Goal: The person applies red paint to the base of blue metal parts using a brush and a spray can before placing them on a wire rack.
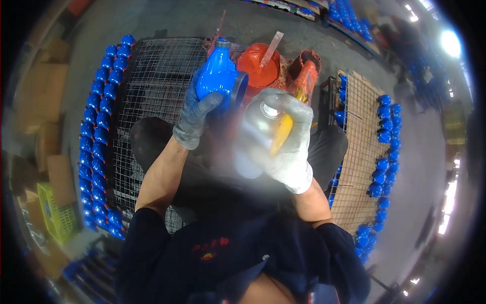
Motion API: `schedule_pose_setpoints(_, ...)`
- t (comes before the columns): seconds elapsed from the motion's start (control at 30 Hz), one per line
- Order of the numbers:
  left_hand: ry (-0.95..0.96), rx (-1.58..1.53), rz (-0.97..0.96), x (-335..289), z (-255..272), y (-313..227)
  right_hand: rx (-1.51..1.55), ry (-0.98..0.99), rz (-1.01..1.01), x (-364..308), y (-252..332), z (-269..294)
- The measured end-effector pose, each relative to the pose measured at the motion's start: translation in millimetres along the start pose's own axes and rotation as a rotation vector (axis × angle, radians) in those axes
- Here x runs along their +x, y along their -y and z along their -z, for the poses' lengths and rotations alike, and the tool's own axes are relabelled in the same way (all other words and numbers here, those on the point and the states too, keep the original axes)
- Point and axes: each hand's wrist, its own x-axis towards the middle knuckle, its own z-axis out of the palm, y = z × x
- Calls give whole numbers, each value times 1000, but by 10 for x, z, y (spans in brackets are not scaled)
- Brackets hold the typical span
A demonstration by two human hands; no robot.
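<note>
My left hand [195, 114], in a grey glove, grips a glossy blue fitting [215, 76] with a threaded neck pointing away and a wide dark round opening toward the right. My right hand [291, 137], in a white glove, is closed around a yellow handle [282, 134]. Beyond its fingers, a red-coated part [305, 78] in line with the handle reaches over a red-stained can [310, 57]; whether the two are joined is unclear. A pale blur covers the area between my hands and hides detail there.
A red paint pot [255, 68] with a flat stick [272, 48] stands ahead. To the left lies a wire-mesh rack [152, 76] bordered by rows of blue fittings [98, 131]. Another mesh-topped board [362, 131] with blue fittings [383, 124] is on the right. A yellow-green crate [55, 215] sits far left.
</note>
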Motion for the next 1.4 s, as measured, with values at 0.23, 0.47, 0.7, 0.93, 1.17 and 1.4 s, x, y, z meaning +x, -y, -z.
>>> schedule_pose_setpoints(0.23,34,-7,-60,12,4,20,-7,-43,-48,-12,23,32)
schedule_pose_setpoints(0.47,37,-28,26,-26,122,-13,-180,-222,108,92,77,281)
schedule_pose_setpoints(0.7,-86,-397,134,47,99,136,-505,-644,-33,-315,130,1558)
schedule_pose_setpoints(0.93,-223,489,-280,-54,-235,102,-840,-272,-465,-1756,-524,2185)
schedule_pose_setpoints(1.17,-227,77,206,-195,-475,83,-751,-211,-786,-3199,-1526,2113)
schedule_pose_setpoints(1.4,290,-641,488,-287,-688,228,-664,-353,-857,-3362,-2050,1864)
